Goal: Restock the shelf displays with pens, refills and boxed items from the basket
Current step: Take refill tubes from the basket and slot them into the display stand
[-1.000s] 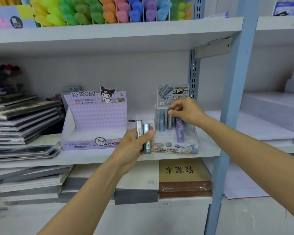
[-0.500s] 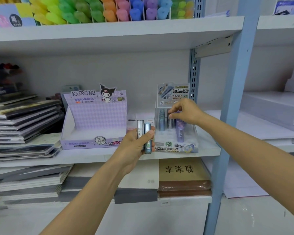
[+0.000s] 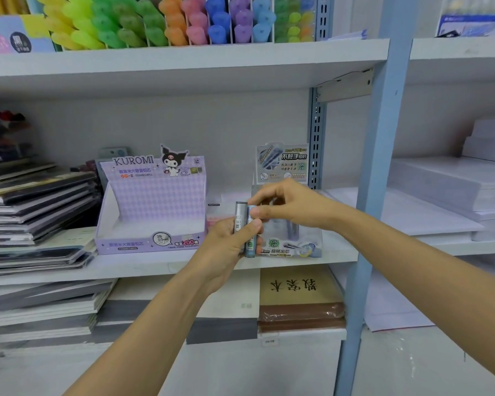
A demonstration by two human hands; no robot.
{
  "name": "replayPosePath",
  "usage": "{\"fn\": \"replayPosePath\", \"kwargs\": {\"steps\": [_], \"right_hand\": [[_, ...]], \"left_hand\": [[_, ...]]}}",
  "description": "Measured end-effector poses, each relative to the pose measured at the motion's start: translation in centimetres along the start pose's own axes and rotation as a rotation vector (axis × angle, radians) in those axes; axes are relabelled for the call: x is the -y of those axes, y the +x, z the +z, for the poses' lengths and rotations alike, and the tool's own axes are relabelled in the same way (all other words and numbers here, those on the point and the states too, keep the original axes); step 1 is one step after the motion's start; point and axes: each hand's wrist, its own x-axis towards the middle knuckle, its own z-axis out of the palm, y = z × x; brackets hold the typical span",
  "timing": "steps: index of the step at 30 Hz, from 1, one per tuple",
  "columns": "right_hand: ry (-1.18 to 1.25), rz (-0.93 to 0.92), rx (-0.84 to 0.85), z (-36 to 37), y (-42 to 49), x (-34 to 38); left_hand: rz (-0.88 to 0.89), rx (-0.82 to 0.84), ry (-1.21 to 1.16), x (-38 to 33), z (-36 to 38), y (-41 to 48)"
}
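My left hand [image 3: 229,241] holds two slim refill tubes [image 3: 241,217] upright in front of the middle shelf. My right hand [image 3: 286,204] has come over to them, and its thumb and forefinger pinch the top of the bluish tube [image 3: 251,247]. Behind both hands stands a clear refill display [image 3: 290,247] with a printed header card [image 3: 282,162]; several tubes stand in it, partly hidden by my right hand. A purple KUROMI display box [image 3: 150,204] sits empty to the left.
Stacks of notebooks [image 3: 37,207] fill the shelf's left side. White paper reams [image 3: 452,192] lie to the right beyond the blue upright post [image 3: 375,178]. Coloured highlighters [image 3: 166,21] line the top shelf. Brown and grey pads [image 3: 300,298] lie on the lower shelf.
My right hand has left the clear display, where it set a tube, and moved left and forward to the tubes in my left hand. The left hand has stayed put.
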Motion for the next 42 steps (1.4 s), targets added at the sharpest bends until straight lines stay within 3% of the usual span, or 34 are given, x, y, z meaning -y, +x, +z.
{"fn": "replayPosePath", "kwargs": {"steps": [6,12,22,25,28,30,34,39,42], "right_hand": [[0.256,-0.004,-0.239,-1.4,-0.8,-0.4],[0.091,-0.012,-0.159,-0.8,-1.8,-0.5],[0.122,0.007,-0.15,0.5,-2.3,0.0],[0.071,-0.037,-0.223,0.4,-2.2,0.9],[0.065,-0.089,-0.266,0.2,-1.8,1.9],[0.017,-0.096,-0.202,0.2,-1.5,2.3],[0.024,-0.104,-0.149,-0.2,-1.2,2.4],[0.101,-0.047,-0.45,-1.9,-1.3,0.8],[0.106,0.032,-0.49,-2.1,-1.1,-0.7]], "left_hand": [[-0.033,-0.034,-0.023,-0.1,-0.6,-0.4],[0.115,-0.249,-0.105,-1.5,-0.8,0.0],[0.268,-0.235,0.017,-2.3,0.3,-0.7],[0.293,-0.291,0.08,-2.5,0.3,-0.8],[0.275,-0.275,0.224,-2.5,0.5,-0.7],[0.274,-0.229,0.301,-2.3,0.9,-0.5],[0.233,-0.196,0.308,-2.3,1.1,-0.6],[0.067,-0.23,0.144,-2.6,0.6,-0.3],[-0.008,-0.236,0.042,-2.3,0.4,-0.3]]}}
